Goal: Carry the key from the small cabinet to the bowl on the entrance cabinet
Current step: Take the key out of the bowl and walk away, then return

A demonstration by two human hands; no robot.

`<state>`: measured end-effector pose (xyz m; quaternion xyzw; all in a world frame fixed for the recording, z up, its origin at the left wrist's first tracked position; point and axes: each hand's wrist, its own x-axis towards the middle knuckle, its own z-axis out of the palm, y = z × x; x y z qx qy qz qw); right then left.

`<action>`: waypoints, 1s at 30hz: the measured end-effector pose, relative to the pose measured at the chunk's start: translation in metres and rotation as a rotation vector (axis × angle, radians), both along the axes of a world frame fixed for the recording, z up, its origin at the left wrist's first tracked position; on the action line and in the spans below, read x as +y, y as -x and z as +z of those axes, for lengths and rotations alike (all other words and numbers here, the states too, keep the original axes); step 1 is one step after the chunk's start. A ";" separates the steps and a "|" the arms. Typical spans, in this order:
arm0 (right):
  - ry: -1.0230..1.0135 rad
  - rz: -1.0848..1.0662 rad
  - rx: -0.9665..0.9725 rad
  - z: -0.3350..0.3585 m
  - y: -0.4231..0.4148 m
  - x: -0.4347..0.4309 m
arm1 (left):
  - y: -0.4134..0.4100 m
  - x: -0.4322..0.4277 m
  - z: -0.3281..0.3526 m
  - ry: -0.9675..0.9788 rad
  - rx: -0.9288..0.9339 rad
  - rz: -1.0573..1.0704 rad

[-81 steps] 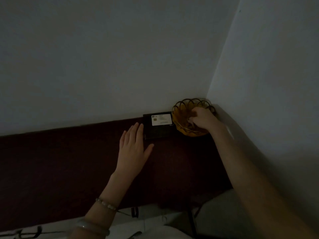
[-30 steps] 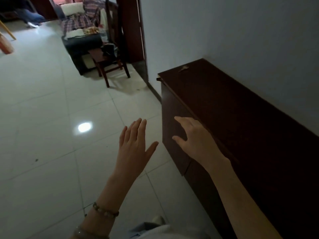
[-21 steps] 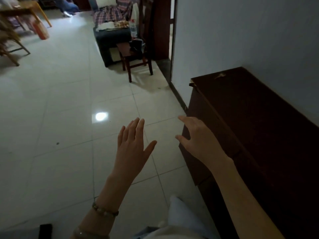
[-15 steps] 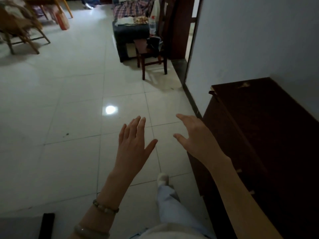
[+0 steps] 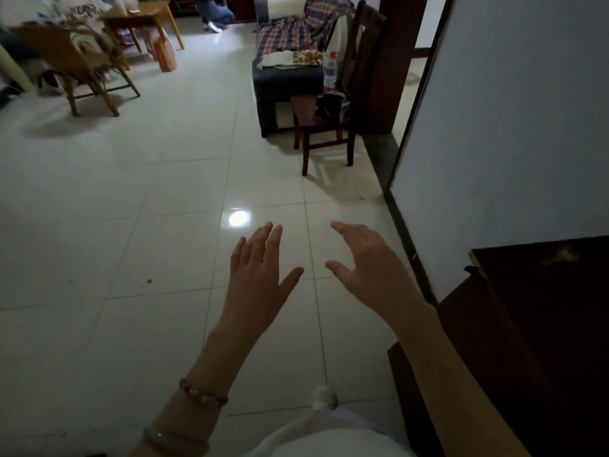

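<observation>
My left hand (image 5: pixel 258 278) and my right hand (image 5: pixel 369 265) are held out in front of me above the white tiled floor, fingers spread, nothing in either. The dark wooden entrance cabinet (image 5: pixel 540 324) runs along the wall at my right; only its near end shows. A small pale object (image 5: pixel 562 257) lies on its top near the corner; I cannot tell what it is. Neither the bowl nor the key is in view.
A dark wooden chair (image 5: pixel 333 117) stands ahead by a doorway, with a sofa (image 5: pixel 290 61) draped in plaid cloth behind it. A wicker chair (image 5: pixel 79 64) and a wooden table (image 5: pixel 141 18) are at the far left. My foot (image 5: pixel 324 397) shows below.
My right hand has left the bowl at the cabinet's corner. I have turned away from the wall towards the room; the cabinet has slid to the right edge. Both hands stay spread.
</observation>
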<state>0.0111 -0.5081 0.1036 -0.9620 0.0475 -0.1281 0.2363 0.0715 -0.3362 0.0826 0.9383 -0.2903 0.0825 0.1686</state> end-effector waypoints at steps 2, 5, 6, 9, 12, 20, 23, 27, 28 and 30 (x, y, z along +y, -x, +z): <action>0.003 0.000 0.008 -0.001 -0.024 -0.012 | -0.024 -0.014 0.001 0.016 0.015 0.002; 0.018 -0.003 0.031 -0.003 -0.056 -0.029 | -0.054 -0.030 -0.002 0.033 0.030 -0.003; 0.017 -0.003 0.039 -0.004 -0.065 -0.034 | -0.063 -0.034 -0.003 0.036 0.032 -0.006; 0.008 -0.012 0.055 -0.005 -0.094 -0.047 | -0.095 -0.047 -0.008 0.041 0.046 -0.016; 0.012 -0.048 0.053 -0.007 -0.125 -0.061 | -0.132 -0.062 -0.012 0.035 0.060 -0.043; 0.007 -0.182 0.055 -0.011 -0.223 -0.093 | -0.254 -0.104 -0.014 0.025 0.051 -0.184; -0.023 -0.258 0.064 -0.009 -0.263 -0.100 | -0.304 -0.118 -0.011 0.005 0.061 -0.270; -0.042 -0.376 0.069 -0.007 -0.305 -0.114 | -0.359 -0.144 -0.009 -0.038 0.047 -0.410; -0.044 -0.412 0.066 -0.006 -0.314 -0.118 | -0.372 -0.152 -0.008 -0.045 0.043 -0.447; -0.054 -0.491 0.064 -0.004 -0.327 -0.127 | -0.396 -0.171 -0.005 -0.055 0.035 -0.530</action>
